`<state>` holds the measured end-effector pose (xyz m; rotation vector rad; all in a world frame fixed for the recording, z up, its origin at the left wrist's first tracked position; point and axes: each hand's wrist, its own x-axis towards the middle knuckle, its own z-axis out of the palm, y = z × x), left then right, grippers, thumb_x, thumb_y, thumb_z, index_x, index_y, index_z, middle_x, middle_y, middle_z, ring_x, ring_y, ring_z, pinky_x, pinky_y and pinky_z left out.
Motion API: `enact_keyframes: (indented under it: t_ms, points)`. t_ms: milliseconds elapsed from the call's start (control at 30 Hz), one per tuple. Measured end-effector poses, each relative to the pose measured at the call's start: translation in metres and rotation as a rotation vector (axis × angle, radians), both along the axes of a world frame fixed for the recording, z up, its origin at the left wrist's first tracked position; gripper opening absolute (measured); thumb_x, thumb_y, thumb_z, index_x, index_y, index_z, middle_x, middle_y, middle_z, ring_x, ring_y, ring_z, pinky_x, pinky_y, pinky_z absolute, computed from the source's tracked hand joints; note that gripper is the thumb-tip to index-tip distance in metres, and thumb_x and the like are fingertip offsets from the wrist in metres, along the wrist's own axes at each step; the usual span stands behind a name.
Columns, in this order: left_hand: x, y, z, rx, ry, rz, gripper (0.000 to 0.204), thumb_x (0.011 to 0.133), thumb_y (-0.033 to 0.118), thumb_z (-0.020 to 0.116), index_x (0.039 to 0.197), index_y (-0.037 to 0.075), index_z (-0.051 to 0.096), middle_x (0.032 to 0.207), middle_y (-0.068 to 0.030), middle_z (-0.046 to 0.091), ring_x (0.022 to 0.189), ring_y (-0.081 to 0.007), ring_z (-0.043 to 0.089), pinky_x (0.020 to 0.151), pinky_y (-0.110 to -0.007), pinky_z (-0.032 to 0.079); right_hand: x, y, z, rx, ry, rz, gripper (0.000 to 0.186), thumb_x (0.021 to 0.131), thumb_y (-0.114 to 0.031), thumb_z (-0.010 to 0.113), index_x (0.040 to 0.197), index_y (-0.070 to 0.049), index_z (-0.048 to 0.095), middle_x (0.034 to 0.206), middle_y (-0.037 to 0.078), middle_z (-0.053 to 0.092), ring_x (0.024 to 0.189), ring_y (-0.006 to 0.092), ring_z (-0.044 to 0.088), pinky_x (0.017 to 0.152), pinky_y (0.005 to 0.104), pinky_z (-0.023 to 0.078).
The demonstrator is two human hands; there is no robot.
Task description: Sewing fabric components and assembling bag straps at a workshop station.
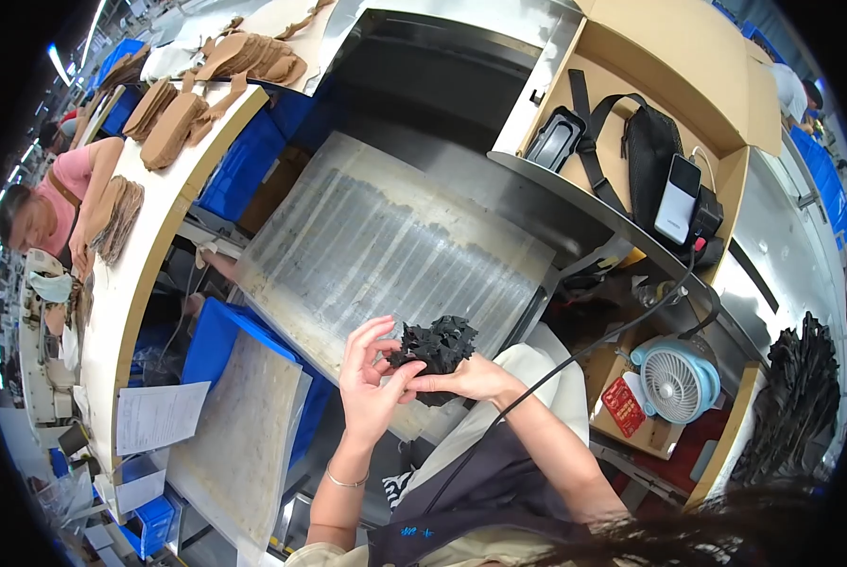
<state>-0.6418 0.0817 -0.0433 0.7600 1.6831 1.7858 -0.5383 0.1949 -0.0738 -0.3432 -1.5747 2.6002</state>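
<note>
A bunch of thin black pieces with jagged, pointed edges [435,344] is held up between my two hands, above the near edge of a worn translucent sheet [395,236]. My left hand [371,378] has the bunch's left side, with thumb pressed to it and fingers curved behind. My right hand [466,378] grips it from the right and below, the thumb reaching across its near side. Some right fingers are hidden behind the bunch. Whether the pieces are fabric or leather I cannot tell.
At the right are a cardboard box [665,38] with a black strap bag [652,156], a light-blue fan [674,383] and a heap of black strips [792,397]. A black cable [575,364] crosses my right forearm. Leftward, another person [60,203] works by brown cut pieces [173,130].
</note>
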Motion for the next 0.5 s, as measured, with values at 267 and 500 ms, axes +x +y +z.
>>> enact_keyframes:
  t_ms: [267,500]
  points:
    - [-0.009,-0.012,-0.001,0.145,0.063,-0.105,0.045,0.069,-0.01,0.067,0.112,0.0,0.055,0.116,-0.0105,0.049,0.094,-0.0152,0.052,0.082,-0.029,0.048,0.001,-0.003,-0.003,-0.052,0.044,0.079,0.035,0.087,-0.014,0.058,0.119,0.0,0.052,0.089,0.006,0.066,0.07,0.0104,0.06,0.076,0.0258,0.046]
    - [-0.033,0.004,0.013,-0.045,0.213,-0.113,0.022,0.076,0.007,0.066,0.098,0.003,0.067,0.099,-0.0062,0.056,0.098,-0.0179,0.047,0.09,-0.031,0.034,0.006,0.002,0.005,-0.082,0.015,0.206,0.035,0.088,-0.013,0.056,0.12,0.0,0.051,0.091,0.009,0.067,0.066,0.0098,0.059,0.071,0.0261,0.047]
